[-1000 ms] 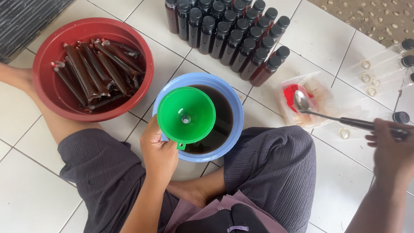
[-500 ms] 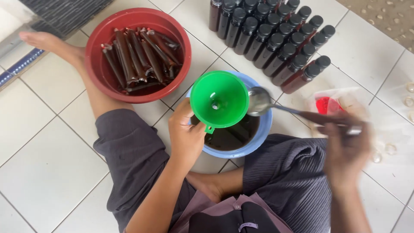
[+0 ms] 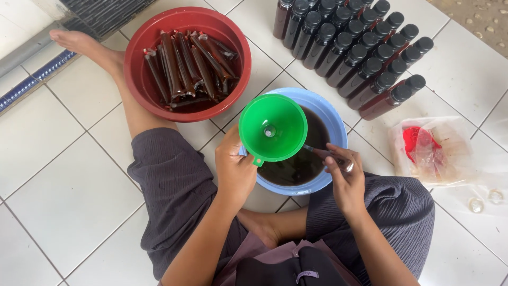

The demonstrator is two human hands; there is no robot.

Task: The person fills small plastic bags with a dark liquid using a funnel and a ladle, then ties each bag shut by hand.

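Observation:
My left hand (image 3: 235, 168) grips a green funnel (image 3: 272, 127) by its tab and holds it over the left side of a blue bowl (image 3: 332, 122) of dark brown liquid. My right hand (image 3: 344, 177) holds the handle of a metal spoon (image 3: 324, 154). The spoon's bowl end is hidden under the funnel, inside the blue bowl.
A red basin (image 3: 153, 100) with several long sealed tubes of dark liquid (image 3: 188, 66) sits at upper left beside my bare foot (image 3: 79, 45). Rows of dark capped bottles (image 3: 352, 47) lie at the top. A clear plastic bag with something red (image 3: 428, 148) is at right.
My right hand has brought the spoon from the right side of the floor into the blue bowl, under the funnel. The view shifted, and the left hand kept hold of the funnel.

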